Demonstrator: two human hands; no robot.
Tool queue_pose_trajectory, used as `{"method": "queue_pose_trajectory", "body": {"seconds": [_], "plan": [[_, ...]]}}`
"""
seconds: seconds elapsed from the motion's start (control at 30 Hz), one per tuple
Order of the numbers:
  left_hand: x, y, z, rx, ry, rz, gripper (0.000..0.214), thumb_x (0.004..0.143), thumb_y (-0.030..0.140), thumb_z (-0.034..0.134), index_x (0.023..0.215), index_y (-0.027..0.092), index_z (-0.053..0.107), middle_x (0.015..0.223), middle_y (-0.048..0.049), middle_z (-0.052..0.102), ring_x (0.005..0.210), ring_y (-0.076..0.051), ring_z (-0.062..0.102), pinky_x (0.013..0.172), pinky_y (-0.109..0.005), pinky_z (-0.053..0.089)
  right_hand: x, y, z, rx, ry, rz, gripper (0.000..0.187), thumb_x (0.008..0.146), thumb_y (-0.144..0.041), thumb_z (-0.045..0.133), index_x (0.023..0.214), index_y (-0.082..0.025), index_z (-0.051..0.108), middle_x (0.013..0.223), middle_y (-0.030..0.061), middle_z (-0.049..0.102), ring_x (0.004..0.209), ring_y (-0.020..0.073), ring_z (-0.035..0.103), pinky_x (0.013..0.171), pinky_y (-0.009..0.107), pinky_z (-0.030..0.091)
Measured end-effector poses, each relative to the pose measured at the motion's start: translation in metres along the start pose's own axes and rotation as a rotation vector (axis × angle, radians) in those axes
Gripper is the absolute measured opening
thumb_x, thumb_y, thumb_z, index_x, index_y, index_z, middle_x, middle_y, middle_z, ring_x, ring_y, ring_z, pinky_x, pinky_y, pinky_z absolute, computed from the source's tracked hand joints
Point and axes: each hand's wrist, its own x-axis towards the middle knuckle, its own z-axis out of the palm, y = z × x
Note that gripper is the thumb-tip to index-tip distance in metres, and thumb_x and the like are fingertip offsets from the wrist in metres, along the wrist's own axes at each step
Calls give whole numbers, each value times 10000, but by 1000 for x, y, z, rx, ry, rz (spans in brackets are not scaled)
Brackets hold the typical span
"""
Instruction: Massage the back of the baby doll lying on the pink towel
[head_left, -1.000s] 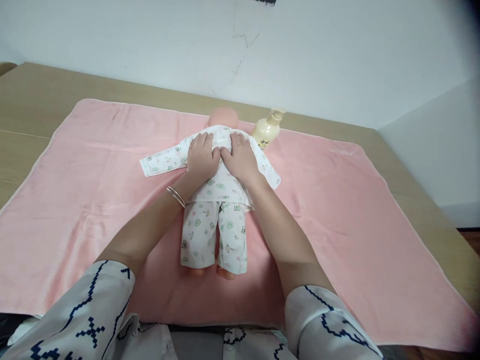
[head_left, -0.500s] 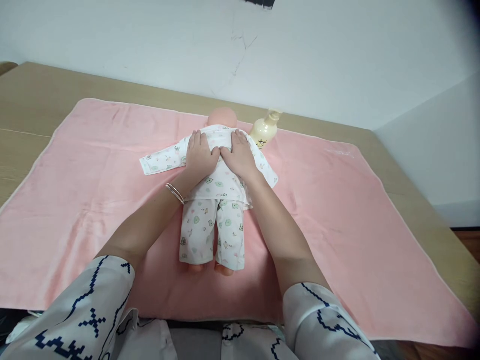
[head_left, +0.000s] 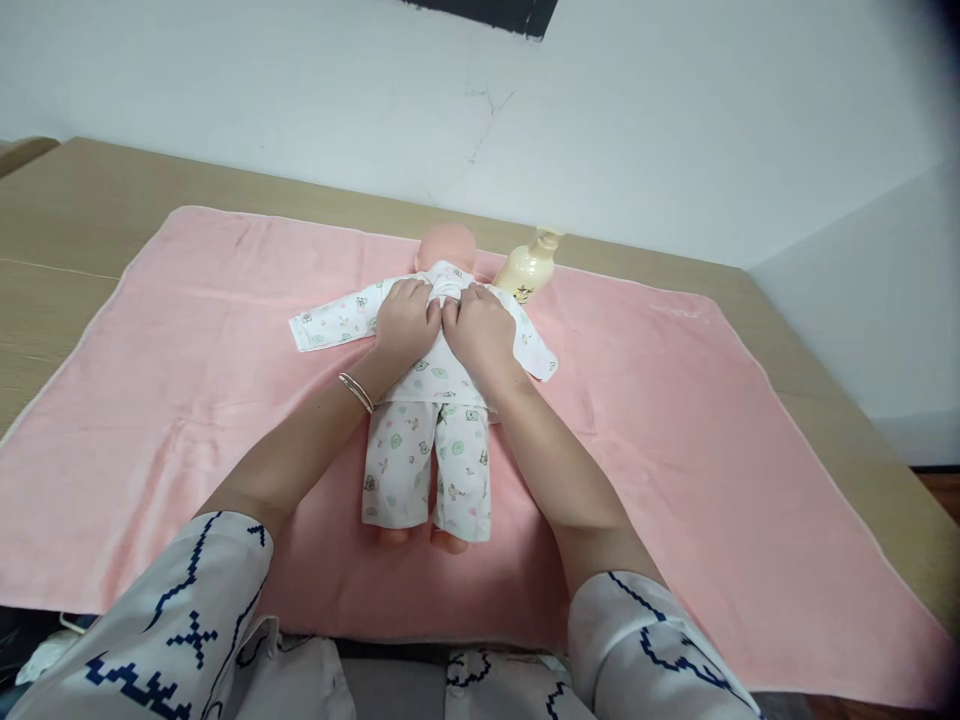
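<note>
A baby doll (head_left: pixel 427 450) in white printed pyjamas lies on a pink towel (head_left: pixel 675 420), its bald head (head_left: pixel 448 246) toward the wall. My left hand (head_left: pixel 405 322) and my right hand (head_left: pixel 480 330) rest side by side on the doll's upper body. Both have their fingers curled, pinching the bunched cloth of the doll's shirt (head_left: pixel 444 288) just below the neck. The left wrist wears thin bangles (head_left: pixel 355 392). The doll's empty-looking sleeves spread to the left and right.
A cream pump bottle (head_left: pixel 529 268) stands on the towel just right of the doll's head. The towel covers a wooden table (head_left: pixel 67 210) set against a white wall. My patterned sleeves (head_left: pixel 172 630) fill the bottom of the view.
My fingers lay flat on the doll's shoulders before; now they are curled and gather the shirt cloth near the neck. The view has shifted slightly.
</note>
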Motion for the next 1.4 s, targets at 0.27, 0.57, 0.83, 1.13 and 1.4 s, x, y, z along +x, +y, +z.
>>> {"method": "queue_pose_trajectory", "body": {"seconds": [0.27, 0.57, 0.83, 1.13, 1.4], "plan": [[8, -4, 3, -26, -119, 56, 444, 910, 232, 360, 1309, 116, 517, 1384, -172, 550, 1343, -317, 446, 1176, -531, 287, 20, 27, 11, 123, -183, -101, 597, 918, -282, 375, 1450, -14, 414, 1550, 205, 369, 1479, 324, 285, 1210, 544, 249], [2, 6, -4, 48, -69, -18, 331, 925, 266, 361, 1070, 118, 619, 1178, -207, 652, 1164, -335, 574, 1028, -508, 440, -2, 1, 2, 74, 28, -1, 417, 943, -263, 324, 1125, -135, 676, 1290, 158, 648, 1250, 302, 570, 1041, 470, 471], [9, -2, 2, 35, -183, 25, 473, 915, 221, 357, 1347, 85, 492, 1445, -194, 513, 1398, -345, 408, 1173, -564, 275, 20, 24, 9, 144, -151, -145, 569, 896, -244, 376, 1420, -37, 459, 1529, 183, 415, 1453, 293, 344, 1196, 503, 300], [4, 12, -6, 119, -85, -14, 282, 938, 223, 368, 1013, 131, 624, 1115, -176, 671, 1081, -322, 594, 954, -471, 472, 5, -3, -4, -11, -40, 73, 336, 922, -298, 388, 955, -176, 699, 1055, 133, 734, 993, 314, 679, 859, 433, 529], [6, -3, 10, -21, -98, -35, 428, 930, 229, 398, 1329, 123, 509, 1449, -153, 521, 1397, -321, 410, 1196, -529, 264, 26, 21, 13, 121, -150, -78, 569, 890, -217, 374, 1402, 13, 468, 1505, 220, 432, 1437, 321, 361, 1207, 491, 267]]}}
